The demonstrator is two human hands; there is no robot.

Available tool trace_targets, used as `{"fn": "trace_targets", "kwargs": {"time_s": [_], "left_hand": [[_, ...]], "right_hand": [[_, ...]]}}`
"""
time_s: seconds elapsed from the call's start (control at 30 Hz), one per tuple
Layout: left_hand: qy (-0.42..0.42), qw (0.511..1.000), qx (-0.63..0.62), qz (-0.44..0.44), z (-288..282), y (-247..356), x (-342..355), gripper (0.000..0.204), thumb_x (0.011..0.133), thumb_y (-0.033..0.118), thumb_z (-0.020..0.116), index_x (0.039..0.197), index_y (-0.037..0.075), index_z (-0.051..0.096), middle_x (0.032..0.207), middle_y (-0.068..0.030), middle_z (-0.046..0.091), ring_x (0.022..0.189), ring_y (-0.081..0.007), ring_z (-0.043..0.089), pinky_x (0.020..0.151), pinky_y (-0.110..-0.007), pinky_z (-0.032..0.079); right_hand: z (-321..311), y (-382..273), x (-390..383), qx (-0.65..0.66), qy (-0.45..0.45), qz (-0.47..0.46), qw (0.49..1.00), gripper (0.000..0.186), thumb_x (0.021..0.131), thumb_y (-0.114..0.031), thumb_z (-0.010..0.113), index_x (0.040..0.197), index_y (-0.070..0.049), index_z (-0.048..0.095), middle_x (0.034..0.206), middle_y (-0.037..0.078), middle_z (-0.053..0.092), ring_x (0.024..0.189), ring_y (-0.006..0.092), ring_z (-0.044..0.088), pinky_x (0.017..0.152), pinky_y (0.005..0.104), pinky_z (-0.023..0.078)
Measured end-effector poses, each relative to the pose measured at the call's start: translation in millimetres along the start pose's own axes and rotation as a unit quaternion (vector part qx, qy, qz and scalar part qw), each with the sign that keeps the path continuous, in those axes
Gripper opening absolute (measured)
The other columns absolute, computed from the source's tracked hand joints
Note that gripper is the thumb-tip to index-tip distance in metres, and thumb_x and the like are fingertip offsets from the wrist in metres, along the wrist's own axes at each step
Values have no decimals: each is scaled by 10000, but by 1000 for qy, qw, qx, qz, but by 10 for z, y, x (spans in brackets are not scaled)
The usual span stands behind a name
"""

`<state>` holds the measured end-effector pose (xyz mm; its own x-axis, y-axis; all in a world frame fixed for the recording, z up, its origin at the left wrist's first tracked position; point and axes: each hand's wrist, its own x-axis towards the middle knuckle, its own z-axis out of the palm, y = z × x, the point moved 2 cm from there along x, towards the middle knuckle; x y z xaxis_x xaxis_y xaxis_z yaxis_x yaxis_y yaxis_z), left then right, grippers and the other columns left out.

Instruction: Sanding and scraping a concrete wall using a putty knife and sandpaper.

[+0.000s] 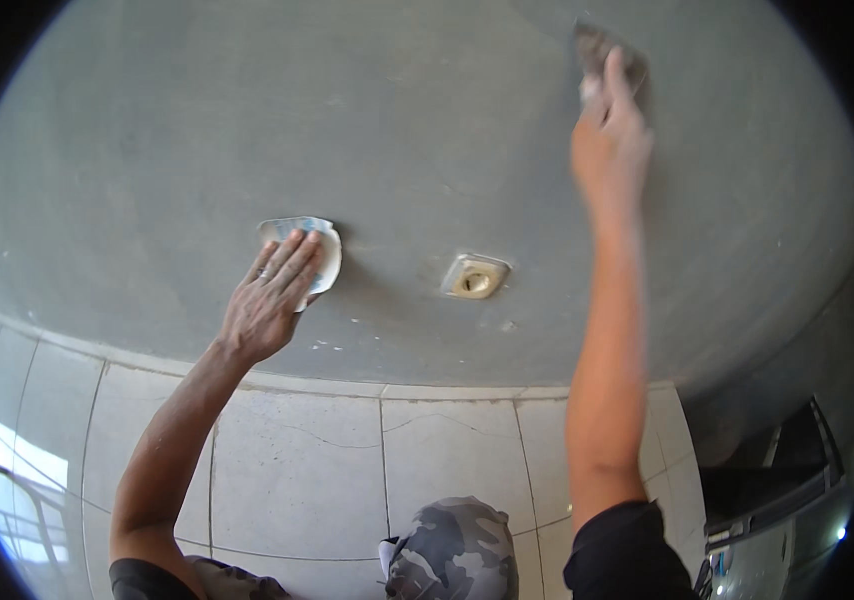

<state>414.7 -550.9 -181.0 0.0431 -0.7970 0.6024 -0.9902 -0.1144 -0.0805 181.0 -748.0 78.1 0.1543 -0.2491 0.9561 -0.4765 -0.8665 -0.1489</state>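
Note:
My left hand (269,290) holds a white sheet with pale blue markings (325,264) against the grey wall (397,150), its fingers extended over the sheet, left of a cream wall socket (477,277). My right hand (615,135), slightly blurred, is raised high on the wall to the right, gripping a dark, flat piece (630,62) with the index finger along it; the exact kind of piece I cannot make out.
Pale floor tiles (297,470) meet the wall along a low tiled edge (447,393). My knee in camouflage cloth (452,550) shows at the bottom. A dark object with a frame (767,480) stands at the lower right. Light reflects on the tiles at left.

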Motion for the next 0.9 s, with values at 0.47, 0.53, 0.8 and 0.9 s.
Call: {"fn": "trace_targets", "kwargs": {"time_s": [0.47,0.53,0.8,0.9], "left_hand": [[132,988,17,-81,-200,-152,68,564,994,135,497,1509,-7,314,1615,-145,223,1504,-293,174,1227,-453,199],[168,981,14,-95,-286,-243,84,556,991,109,494,1507,-5,321,1613,-149,226,1501,-306,182,1221,-458,215],[212,966,41,-144,-279,-459,198,625,957,42,532,1525,1,274,1622,-155,181,1504,-298,150,1234,-448,201],[217,964,23,-154,-316,-400,232,624,964,60,526,1526,-5,263,1621,-160,179,1505,-297,149,1235,-440,199]], "right_hand": [[418,-1047,-618,-38,-167,-113,979,492,956,-232,600,1426,-168,470,679,199,637,659,411,654,570,497,520],[394,-810,-1034,-55,-212,-94,971,497,957,-228,597,1433,-168,465,707,213,644,673,419,660,583,500,525],[540,-1279,-376,-68,-210,-123,968,499,965,-238,585,1447,-212,460,766,241,665,735,431,679,638,520,540],[613,-1520,-31,-58,-125,-188,972,511,965,-242,584,1455,-213,443,771,250,661,744,439,674,626,522,534]]}}
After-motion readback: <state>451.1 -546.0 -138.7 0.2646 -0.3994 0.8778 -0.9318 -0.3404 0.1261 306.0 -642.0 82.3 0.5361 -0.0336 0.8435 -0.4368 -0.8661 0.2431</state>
